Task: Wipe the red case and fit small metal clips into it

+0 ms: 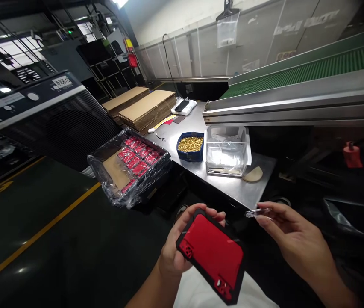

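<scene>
Low in the middle, my left hand (182, 239) is closed around one end of a flat red panel with a black frame (215, 248). The panel is tilted, with small cut-outs at two of its corners. To its right, apart from it, my right hand (297, 241) pinches a small shiny silver piece (257, 212) between thumb and fingertips; its kind is unclear. Beyond the hands, a blue tub of small brass-coloured parts (190, 144) stands on the metal table (246, 196). Beside the tub is a clear divided bin (227, 154) holding clear plastic bags.
A plastic-lined crate (105, 182) with red wrapped pieces (139, 156) stands at left. Cardboard stacks (146, 107) and a phone (182, 105) lie behind. A green conveyor (297, 77) slopes up to the right. A beige rounded piece (253, 174) lies by the bin.
</scene>
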`<action>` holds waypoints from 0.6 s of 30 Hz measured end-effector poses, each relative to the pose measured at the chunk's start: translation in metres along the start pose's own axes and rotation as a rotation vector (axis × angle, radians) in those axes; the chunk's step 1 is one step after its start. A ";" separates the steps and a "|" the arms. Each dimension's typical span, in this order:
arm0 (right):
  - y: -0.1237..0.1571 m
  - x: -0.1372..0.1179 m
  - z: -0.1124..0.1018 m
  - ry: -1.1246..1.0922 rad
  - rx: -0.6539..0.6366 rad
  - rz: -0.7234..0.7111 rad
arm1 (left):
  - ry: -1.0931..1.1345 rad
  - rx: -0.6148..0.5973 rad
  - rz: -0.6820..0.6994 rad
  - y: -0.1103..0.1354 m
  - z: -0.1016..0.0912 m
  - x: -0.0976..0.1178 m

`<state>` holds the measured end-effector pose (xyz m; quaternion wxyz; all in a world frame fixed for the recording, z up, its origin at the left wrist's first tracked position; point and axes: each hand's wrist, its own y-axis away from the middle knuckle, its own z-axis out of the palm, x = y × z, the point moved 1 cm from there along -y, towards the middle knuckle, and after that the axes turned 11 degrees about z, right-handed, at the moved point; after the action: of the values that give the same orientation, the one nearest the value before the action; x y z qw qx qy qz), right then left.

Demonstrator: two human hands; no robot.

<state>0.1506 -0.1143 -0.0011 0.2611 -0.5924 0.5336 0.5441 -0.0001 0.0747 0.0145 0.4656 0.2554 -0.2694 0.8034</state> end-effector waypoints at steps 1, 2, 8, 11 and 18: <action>-0.008 0.009 0.003 0.018 -0.002 0.004 | 0.003 0.017 -0.004 0.000 0.000 0.000; -0.017 0.018 0.006 0.031 -0.014 0.010 | 0.001 0.034 -0.013 0.000 -0.001 0.000; -0.079 0.073 0.016 0.081 0.018 -0.028 | -0.228 -0.036 -0.262 0.002 -0.032 -0.007; -0.101 0.094 0.013 0.164 0.098 -0.075 | -0.520 0.014 -0.448 0.016 -0.063 -0.033; -0.107 0.103 -0.001 0.343 0.147 -0.113 | -1.003 0.183 -0.542 0.054 -0.092 -0.078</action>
<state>0.2324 -0.1194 -0.1253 0.2392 -0.6847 0.5746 0.3793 -0.0285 0.0657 -0.1144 0.4463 0.7041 -0.3116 0.4560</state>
